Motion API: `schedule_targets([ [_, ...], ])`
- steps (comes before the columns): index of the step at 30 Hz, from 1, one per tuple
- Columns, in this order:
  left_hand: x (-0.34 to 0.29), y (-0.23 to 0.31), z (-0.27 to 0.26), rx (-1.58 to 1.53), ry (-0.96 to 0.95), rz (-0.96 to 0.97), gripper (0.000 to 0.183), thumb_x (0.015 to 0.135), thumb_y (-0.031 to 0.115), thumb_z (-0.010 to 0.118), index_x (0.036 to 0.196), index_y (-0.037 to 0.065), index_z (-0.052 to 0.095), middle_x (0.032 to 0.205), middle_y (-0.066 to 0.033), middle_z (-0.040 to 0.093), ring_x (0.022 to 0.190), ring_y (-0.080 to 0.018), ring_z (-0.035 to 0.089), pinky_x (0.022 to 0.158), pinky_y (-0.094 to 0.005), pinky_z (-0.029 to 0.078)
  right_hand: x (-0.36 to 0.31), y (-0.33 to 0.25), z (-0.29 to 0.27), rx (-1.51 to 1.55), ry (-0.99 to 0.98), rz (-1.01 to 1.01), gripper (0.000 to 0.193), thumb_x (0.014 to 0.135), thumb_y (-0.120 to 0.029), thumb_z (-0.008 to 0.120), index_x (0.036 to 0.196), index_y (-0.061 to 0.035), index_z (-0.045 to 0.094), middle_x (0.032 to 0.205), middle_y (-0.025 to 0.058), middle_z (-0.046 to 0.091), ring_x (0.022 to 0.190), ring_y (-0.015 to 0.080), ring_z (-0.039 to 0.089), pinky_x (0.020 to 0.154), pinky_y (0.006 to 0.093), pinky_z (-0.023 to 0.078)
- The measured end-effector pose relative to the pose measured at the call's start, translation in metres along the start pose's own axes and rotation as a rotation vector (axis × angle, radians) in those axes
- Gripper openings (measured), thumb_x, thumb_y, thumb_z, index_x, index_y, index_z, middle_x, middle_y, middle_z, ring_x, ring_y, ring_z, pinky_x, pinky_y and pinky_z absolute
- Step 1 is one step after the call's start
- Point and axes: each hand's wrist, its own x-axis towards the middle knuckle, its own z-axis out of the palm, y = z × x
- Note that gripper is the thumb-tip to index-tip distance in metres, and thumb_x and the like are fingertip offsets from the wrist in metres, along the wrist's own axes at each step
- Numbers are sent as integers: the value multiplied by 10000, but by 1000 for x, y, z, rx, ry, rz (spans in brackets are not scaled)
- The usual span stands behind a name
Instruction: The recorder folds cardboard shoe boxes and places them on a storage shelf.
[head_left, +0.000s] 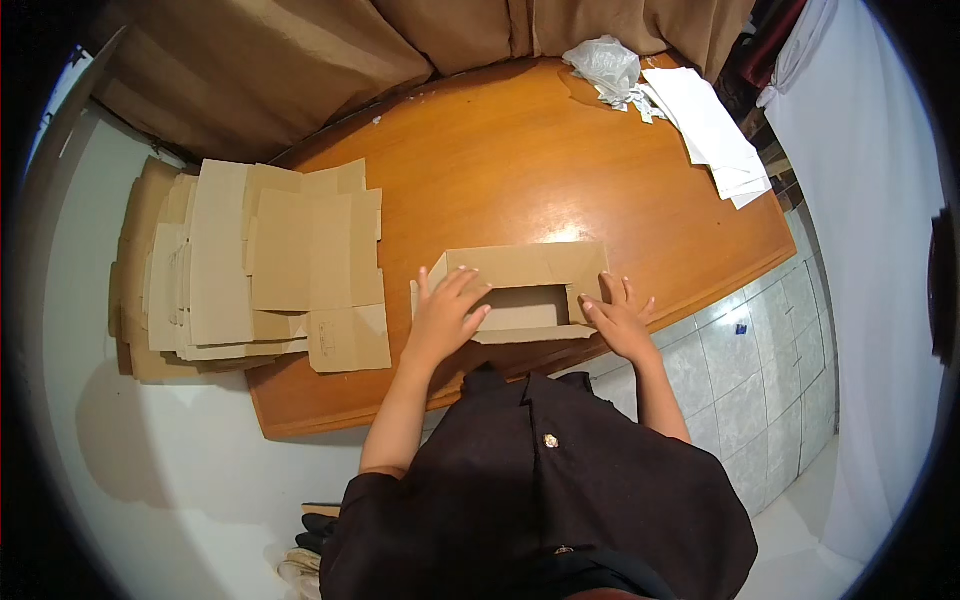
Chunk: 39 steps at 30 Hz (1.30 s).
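Note:
A brown cardboard box [525,264] lies at the near edge of the wooden table, directly in front of me. Its top is open, with a flap along the far side and another along the near side, and the inside shows bare. My left hand [450,312] rests over the box's left end, fingers spread across the flap there. At the opposite end, my right hand [622,318] lies with its fingers apart on the right side of the box. Neither hand is wrapped around anything.
Flattened cardboard boxes [280,260] are stacked at the table's left, some overhanging its edge. White paper sheets [708,130] and a clear plastic bag [604,66] lie at the far right of the table [480,150]. Brown curtain [300,60] hangs behind; white cloth [865,200] hangs at right.

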Motion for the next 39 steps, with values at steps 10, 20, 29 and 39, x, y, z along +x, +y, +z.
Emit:
schedule_targets([
  [10, -26, -63, -17, -349, 630, -343, 434, 887, 103, 489, 1317, 86, 433, 1304, -132, 457, 1244, -291, 406, 1064, -490, 235, -6, 6, 19, 180, 184, -266, 496, 860, -410, 511, 1308, -198, 493, 1459, 155, 261, 1372, 359, 147, 1072, 557, 36],
  [20, 10, -64, 72, -832, 156, -399, 974, 708, 257, 753, 1435, 36, 144, 1394, -245, 300, 1301, -350, 312, 1069, -409, 275, -22, 16, 32, 441, 282, -541, 285, 711, -357, 696, 855, -111, 698, 1223, 115, 553, 1291, 353, 323, 1047, 480, 210],
  [29, 22, -61, 79, -714, 91, -425, 1037, 595, 112, 767, 1420, 48, 143, 1351, -229, 373, 1265, -345, 371, 1036, -393, 337, -24, 14, 47, 390, 392, -560, 419, 697, -373, 692, 1022, -114, 645, 1241, 125, 504, 1255, 357, 355, 1040, 472, 218],
  [39, 24, -62, 88, -1003, 235, -522, 856, 741, 199, 694, 1399, -7, 188, 1370, -248, 355, 1282, -329, 360, 1042, -390, 312, -11, 9, 66, 505, 627, -456, 399, 832, -222, 607, 1183, -58, 515, 1238, 177, 467, 1175, 337, 425, 981, 424, 329],
])
